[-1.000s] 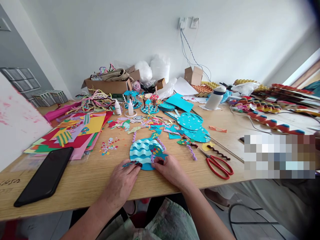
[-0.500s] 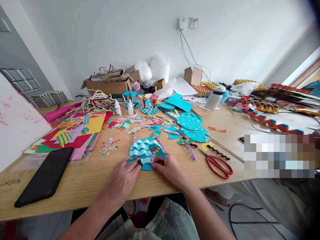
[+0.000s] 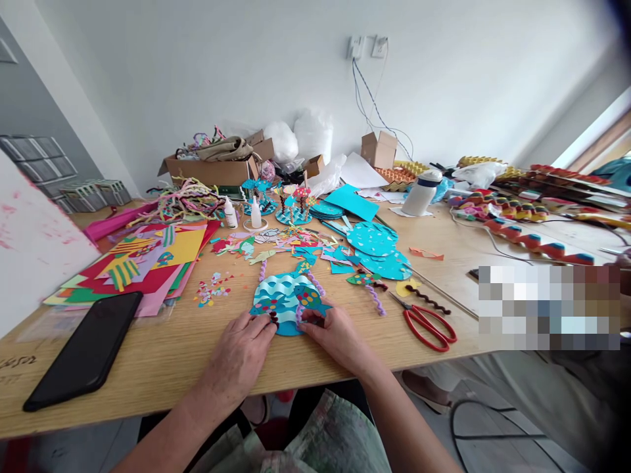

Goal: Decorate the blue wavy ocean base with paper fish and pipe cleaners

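A round blue card base (image 3: pixel 290 332) with pale wavy paper strips lies in front of me at the table's near edge. Paper fish on fuzzy pipe cleaners stand around it. My right hand (image 3: pixel 338 338) pinches a purple pipe cleaner (image 3: pixel 299 313) at the base's right side, beneath a dotted blue fish (image 3: pixel 310 297). On the left, the fingers of my left hand (image 3: pixel 241 348) are closed at a dark brown pipe cleaner (image 3: pixel 274 318) below another dotted fish (image 3: pixel 265 306). The fingertips hide part of both stems' lower ends.
Red-handled scissors (image 3: pixel 430 326) and a loose green fish (image 3: pixel 361 279) lie to the right. A black phone (image 3: pixel 86 351) and coloured paper sheets (image 3: pixel 190 246) are at left. Glue bottles (image 3: pixel 231 214), paper scraps and finished pieces stand behind. A blurred patch covers the right edge.
The left dotted fish sits slightly higher and shows more of itself. Both hands keep nearly the same place; the whole view has shifted a little.
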`<state>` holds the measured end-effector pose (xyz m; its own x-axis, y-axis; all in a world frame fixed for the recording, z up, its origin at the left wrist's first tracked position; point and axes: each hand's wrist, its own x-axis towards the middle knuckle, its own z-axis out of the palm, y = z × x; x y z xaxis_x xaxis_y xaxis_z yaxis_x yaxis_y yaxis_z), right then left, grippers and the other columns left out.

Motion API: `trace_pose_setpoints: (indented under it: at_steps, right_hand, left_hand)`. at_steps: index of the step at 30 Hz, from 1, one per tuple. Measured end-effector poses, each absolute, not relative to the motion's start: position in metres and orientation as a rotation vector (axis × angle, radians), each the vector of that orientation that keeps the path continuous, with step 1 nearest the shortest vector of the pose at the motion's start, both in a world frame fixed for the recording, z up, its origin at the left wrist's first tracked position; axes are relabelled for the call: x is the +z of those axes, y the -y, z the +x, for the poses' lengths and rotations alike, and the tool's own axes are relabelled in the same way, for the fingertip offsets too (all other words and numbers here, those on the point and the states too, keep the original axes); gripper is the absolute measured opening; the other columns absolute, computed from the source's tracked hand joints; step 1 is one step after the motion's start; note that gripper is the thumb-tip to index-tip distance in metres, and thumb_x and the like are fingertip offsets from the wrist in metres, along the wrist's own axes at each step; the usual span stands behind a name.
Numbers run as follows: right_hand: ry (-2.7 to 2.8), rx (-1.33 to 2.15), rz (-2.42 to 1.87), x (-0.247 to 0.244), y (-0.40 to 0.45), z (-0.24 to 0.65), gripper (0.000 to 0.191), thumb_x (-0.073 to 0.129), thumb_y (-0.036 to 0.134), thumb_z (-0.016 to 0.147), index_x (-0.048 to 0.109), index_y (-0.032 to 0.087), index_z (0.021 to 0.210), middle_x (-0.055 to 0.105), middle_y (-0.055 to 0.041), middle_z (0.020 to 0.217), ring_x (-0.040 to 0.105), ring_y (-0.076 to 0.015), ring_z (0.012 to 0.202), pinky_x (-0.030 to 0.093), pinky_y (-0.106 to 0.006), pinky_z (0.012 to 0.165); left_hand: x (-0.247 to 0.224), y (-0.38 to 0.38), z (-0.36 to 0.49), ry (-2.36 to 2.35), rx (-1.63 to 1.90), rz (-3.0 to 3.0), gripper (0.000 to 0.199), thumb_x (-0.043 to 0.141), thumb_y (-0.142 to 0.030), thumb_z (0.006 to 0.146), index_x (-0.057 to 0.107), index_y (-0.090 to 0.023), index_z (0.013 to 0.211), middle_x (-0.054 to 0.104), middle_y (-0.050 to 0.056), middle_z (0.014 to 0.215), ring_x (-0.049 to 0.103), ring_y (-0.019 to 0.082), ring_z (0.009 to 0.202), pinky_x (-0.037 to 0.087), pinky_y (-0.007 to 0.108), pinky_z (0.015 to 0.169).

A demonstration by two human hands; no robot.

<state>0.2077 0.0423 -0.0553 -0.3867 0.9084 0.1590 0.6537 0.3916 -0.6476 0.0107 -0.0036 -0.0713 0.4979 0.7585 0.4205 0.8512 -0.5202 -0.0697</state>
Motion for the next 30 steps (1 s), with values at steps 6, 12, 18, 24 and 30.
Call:
trace_pose_setpoints:
  at_steps: [6,12,18,24,30]
  right_hand:
    - [2.156,0.699,-1.339,-0.049,-0.039,0.209,0.008,0.060,0.025,0.076,0.066,0.018,0.075,0.063,-0.0008,0.077,0.054,-0.0145,0.070,0.036,-0.023,0.061]
    - [2.198,0.614,-1.238,-0.051,-0.035,0.208,0.013,0.058,0.018,0.077,0.066,0.020,0.068,0.060,0.0003,0.072,0.054,-0.0126,0.069,0.036,-0.021,0.061]
    - [2.279,0.345,-1.102,-0.059,-0.030,0.210,0.017,0.055,0.016,0.082,0.070,0.022,0.076,0.063,-0.0028,0.073,0.055,-0.0139,0.071,0.038,-0.023,0.067]
    - [2.325,0.188,-1.060,-0.065,-0.025,0.213,0.023,0.048,0.017,0.086,0.070,0.023,0.082,0.063,-0.0039,0.074,0.053,-0.0150,0.072,0.038,-0.026,0.069]
    - [2.349,0.132,-1.038,-0.068,-0.025,0.214,0.023,0.048,0.020,0.087,0.069,0.022,0.082,0.062,-0.0031,0.072,0.050,-0.0145,0.070,0.035,-0.026,0.067]
  left_hand:
    - [-0.073,0.005,0.010,1.381,-0.485,-2.453,0.029,0.036,-0.010,0.086,0.060,-0.019,0.100,0.063,0.007,0.101,0.056,0.022,0.091,0.045,0.039,0.082]
    - [-0.072,0.005,0.011,1.382,-0.479,-2.450,0.029,0.035,-0.010,0.086,0.060,-0.018,0.100,0.063,0.007,0.100,0.056,0.022,0.089,0.046,0.040,0.080]
    - [-0.072,0.004,0.010,1.354,-0.476,-2.452,0.027,0.038,-0.010,0.086,0.059,-0.016,0.101,0.063,0.008,0.099,0.056,0.023,0.088,0.047,0.040,0.077]
    - [-0.073,0.003,0.010,1.325,-0.504,-2.450,0.026,0.038,-0.010,0.086,0.060,-0.015,0.100,0.063,0.009,0.099,0.057,0.023,0.087,0.048,0.040,0.077]
    - [-0.071,0.003,0.010,1.309,-0.486,-2.450,0.024,0.040,-0.010,0.085,0.059,-0.014,0.099,0.062,0.009,0.097,0.056,0.023,0.086,0.049,0.039,0.076]
